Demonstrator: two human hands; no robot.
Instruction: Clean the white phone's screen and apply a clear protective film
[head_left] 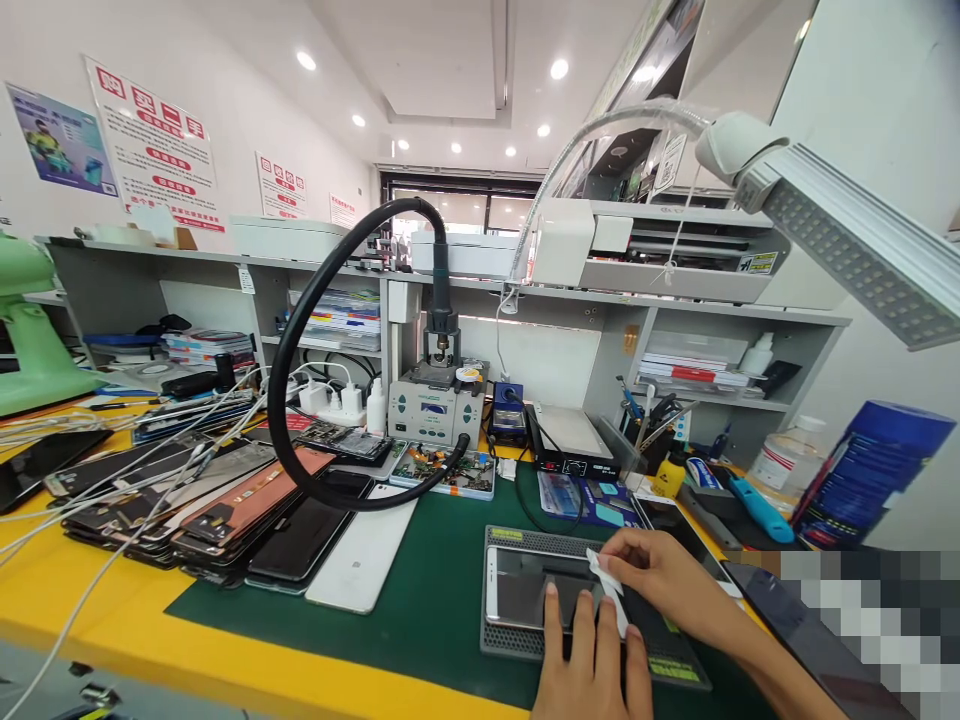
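A white-framed smartphone (517,585) lies screen up on a dark grey perforated mat (517,640). My left hand (589,655) rests with fingers spread and stretched over the phone's near side, fingertips touching its screen. At the phone's right end my right hand (660,575) pinches a thin white strip (611,590) between thumb and fingers. The strip runs down along that end toward my left fingers; whether it is tape or paper I cannot tell. My left hand hides part of the phone's lower right.
A hot air station (431,408) with a looped black hose (281,370) stands behind. Stacked phone parts (217,500) and a white phone (364,555) lie left. A heating plate (574,435), a yellow bottle (670,475) and a blue canister (870,480) stand right.
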